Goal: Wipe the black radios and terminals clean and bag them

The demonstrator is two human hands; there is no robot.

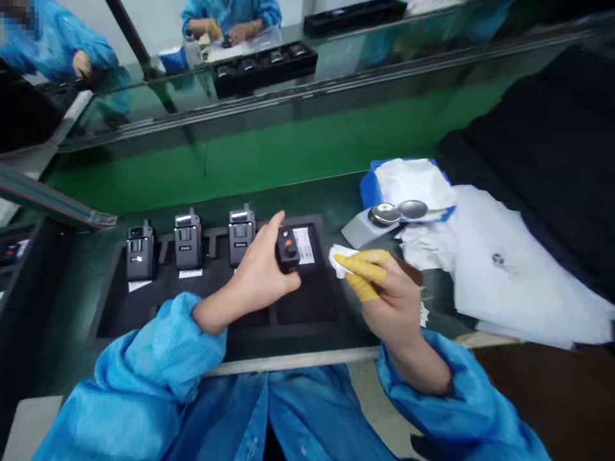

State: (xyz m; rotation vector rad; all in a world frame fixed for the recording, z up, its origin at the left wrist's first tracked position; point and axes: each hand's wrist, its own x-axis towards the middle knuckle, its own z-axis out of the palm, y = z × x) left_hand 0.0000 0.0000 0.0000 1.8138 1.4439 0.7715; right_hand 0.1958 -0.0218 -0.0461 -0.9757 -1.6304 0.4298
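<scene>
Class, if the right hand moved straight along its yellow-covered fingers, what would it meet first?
Probably the black handheld device in the left hand, with the white wipe leading; depth is unclear, so the barcode label might come sooner.

From where I stand, I can't read a single word or number for certain. Of the 3 black devices (188,243) in a row, at least 2 bear a short white brand name, too blurred to spell. Beside the black unit (287,248) in the left hand (262,266) sits a white label (303,245) with barcode-like dark lines. A white sheet (485,288) on the right shows a small dark emblem (498,259) with faint, illegible print.
</scene>
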